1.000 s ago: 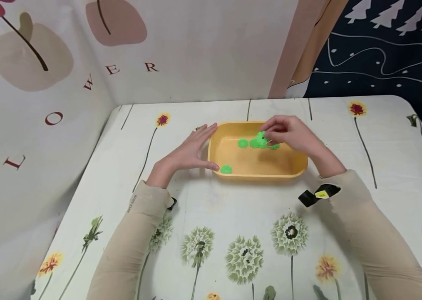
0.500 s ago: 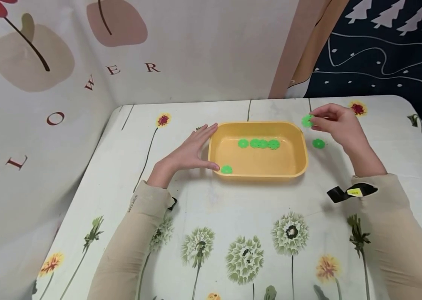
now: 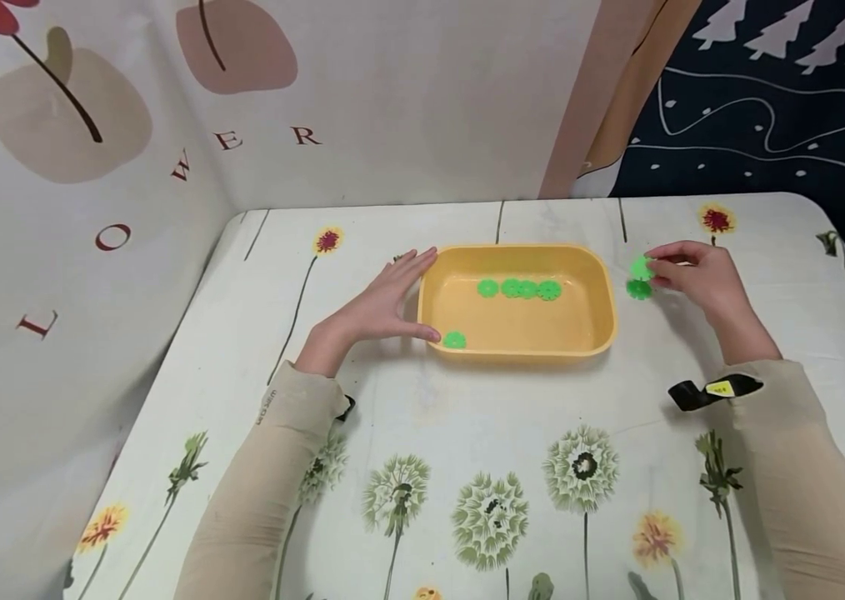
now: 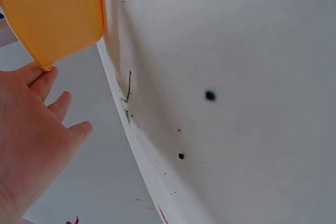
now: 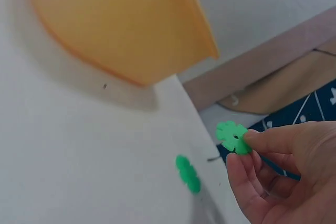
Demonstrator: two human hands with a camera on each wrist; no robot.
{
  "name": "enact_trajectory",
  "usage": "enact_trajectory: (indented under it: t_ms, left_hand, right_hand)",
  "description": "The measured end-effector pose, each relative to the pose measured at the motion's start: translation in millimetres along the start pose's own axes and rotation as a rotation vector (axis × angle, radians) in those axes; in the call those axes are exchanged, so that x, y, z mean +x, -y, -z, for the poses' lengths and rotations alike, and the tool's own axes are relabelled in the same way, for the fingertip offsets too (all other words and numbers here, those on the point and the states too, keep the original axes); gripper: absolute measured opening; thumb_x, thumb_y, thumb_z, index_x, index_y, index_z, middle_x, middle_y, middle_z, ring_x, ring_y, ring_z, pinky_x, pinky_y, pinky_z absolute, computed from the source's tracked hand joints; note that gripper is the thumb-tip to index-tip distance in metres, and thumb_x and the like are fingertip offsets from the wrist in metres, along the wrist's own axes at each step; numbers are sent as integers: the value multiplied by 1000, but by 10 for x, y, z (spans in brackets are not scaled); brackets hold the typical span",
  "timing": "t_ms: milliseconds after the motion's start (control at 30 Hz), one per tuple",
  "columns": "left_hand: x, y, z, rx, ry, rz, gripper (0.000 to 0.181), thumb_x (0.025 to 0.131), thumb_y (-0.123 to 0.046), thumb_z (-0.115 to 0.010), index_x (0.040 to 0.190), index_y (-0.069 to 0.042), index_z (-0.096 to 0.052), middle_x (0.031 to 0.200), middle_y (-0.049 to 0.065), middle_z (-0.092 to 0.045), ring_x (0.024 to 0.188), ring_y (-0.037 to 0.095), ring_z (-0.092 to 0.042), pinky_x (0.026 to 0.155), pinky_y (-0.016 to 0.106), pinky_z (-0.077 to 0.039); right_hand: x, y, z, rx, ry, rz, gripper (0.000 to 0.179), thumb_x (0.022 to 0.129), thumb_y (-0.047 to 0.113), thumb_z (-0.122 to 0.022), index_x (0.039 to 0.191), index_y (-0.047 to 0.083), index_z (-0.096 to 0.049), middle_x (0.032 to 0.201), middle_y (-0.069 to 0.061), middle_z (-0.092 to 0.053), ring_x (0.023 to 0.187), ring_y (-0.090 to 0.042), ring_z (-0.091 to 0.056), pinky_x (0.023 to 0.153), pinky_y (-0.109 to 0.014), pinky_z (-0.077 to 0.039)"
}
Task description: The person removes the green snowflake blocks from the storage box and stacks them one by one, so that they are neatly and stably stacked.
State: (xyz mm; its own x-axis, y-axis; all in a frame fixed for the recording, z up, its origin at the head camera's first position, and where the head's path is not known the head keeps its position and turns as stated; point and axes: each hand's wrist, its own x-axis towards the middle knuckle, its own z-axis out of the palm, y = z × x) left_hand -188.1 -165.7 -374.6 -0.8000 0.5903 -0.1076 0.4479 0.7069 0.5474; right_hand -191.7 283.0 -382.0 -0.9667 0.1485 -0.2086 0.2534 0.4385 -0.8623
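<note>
A yellow tray (image 3: 595, 329) (image 4: 52, 14) (image 5: 126, 30) sits mid-table with several green flower-shaped discs (image 3: 518, 288) inside and one more near its front left corner (image 3: 454, 339). My left hand (image 3: 377, 308) (image 4: 31, 135) lies flat with straight fingers against the tray's left wall. My right hand (image 3: 696, 275) (image 5: 278, 171) is right of the tray and pinches a green disc (image 3: 642, 267) (image 5: 233, 137) between thumb and fingers, just above another green disc (image 3: 637, 289) (image 5: 188, 173) lying on the table.
The table (image 3: 467, 417) wears a white cloth printed with dandelions and flowers. A fabric backdrop with letters stands at the left and rear. A dark patterned cloth (image 3: 782, 100) hangs at the back right. The table's right edge curves near my right arm.
My right hand lifted a green disc out of the tray, carried it right past the rim, then lowered it toward the disc lying on the table. The left hand stayed put.
</note>
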Motion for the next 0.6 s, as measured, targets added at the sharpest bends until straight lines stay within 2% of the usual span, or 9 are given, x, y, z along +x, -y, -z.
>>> enact_trajectory:
  t_ms: [133,167,300,367,467,533,600]
  left_hand:
    - [-2,5,-5,-6,5,0,128,67,-80,-70,162,-22,-7,170,-11,-2,158,22,4,128,52,1]
    - [-1,7,-5,-7,7,0,128,67,-80,-71,162,-22,-7,170,-11,-2,158,22,4,128,52,1]
    - [0,11,-8,-7,7,2,128,67,-81,-70,162,-23,-7,170,-11,-1,158,21,4,128,51,1]
    - [1,8,-7,-9,6,2,129,66,-82,-70,162,-23,-7,170,-11,-1,158,21,4,128,51,1]
    - [0,5,-6,-8,3,-3,130,65,-84,-68,162,-23,-6,169,-11,-1,158,22,4,128,51,2]
    - [0,5,-4,-10,1,-7,130,65,-85,-67,162,-23,-6,169,-11,-1,158,23,4,128,51,2]
    - [-1,6,-4,-10,0,-10,130,65,-85,-66,162,-23,-6,169,-11,-1,158,24,3,128,52,2]
  right_hand:
    - [-12,-34,-12,-89,18,-35,35,98,27,-64,123,5,-65,82,26,-56,69,8,-62,68,-10,-54]
    - [-10,-49,-11,-134,34,-21,38,99,28,-62,126,2,-62,82,27,-55,70,9,-62,68,-9,-53]
    - [7,-110,-21,-183,56,-26,41,99,25,-61,129,-3,-61,81,24,-55,67,10,-61,67,-8,-53]
    - [11,-134,-32,-211,57,-22,39,99,23,-61,128,-4,-62,86,17,-59,66,11,-59,65,-8,-53]
    - [12,-148,-61,-263,47,-10,37,99,23,-61,125,-3,-64,98,-1,-66,65,9,-58,63,-7,-51]
    - [14,-144,-75,-303,41,2,36,99,24,-61,123,-3,-65,107,-13,-67,66,7,-57,61,-7,-50]
    - [15,-133,-82,-338,37,8,37,99,26,-62,122,-3,-66,113,-20,-65,67,3,-57,60,-8,-48]
